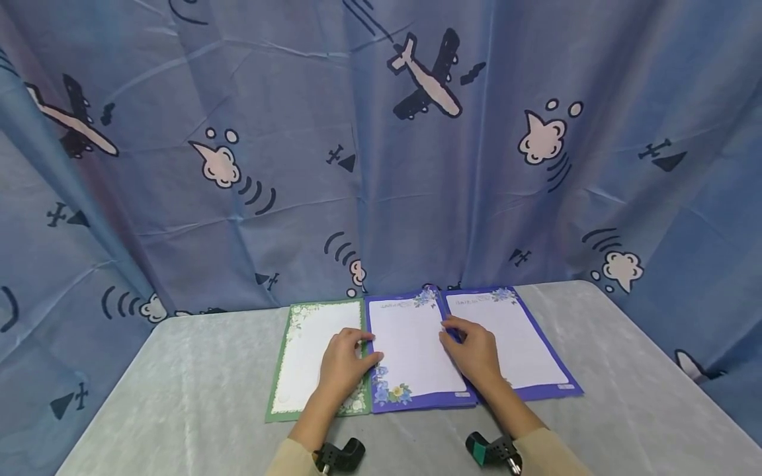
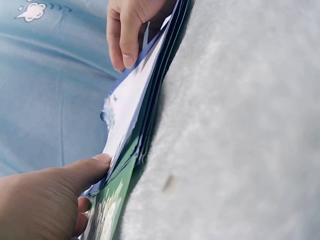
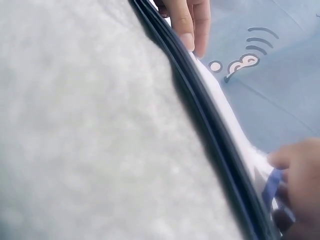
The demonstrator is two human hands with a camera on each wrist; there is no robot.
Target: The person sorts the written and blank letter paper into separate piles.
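Three sets of decorated letter paper lie side by side. My left hand [image 1: 344, 365] grips the left edge of the middle blue-bordered paper stack [image 1: 417, 344], thumb on top. At the stack's opposite edge my right hand [image 1: 474, 350] pinches it with thumb and fingers. Several layered edges show along the stack's near side in both wrist views. Under my left hand lies green-bordered paper [image 1: 312, 337] with a floral frame. Another blue-bordered sheet [image 1: 506, 330] extends right from beneath my right hand. The fingers' undersides are partly hidden by the paper.
A grey cloth-covered table [image 1: 208, 383] carries the papers, which lie near its far edge. Right behind it hangs a blue curtain [image 1: 297, 165] printed with planes and clouds. Black wrist cameras [image 1: 342, 456] sit on both forearms above beige sleeves.
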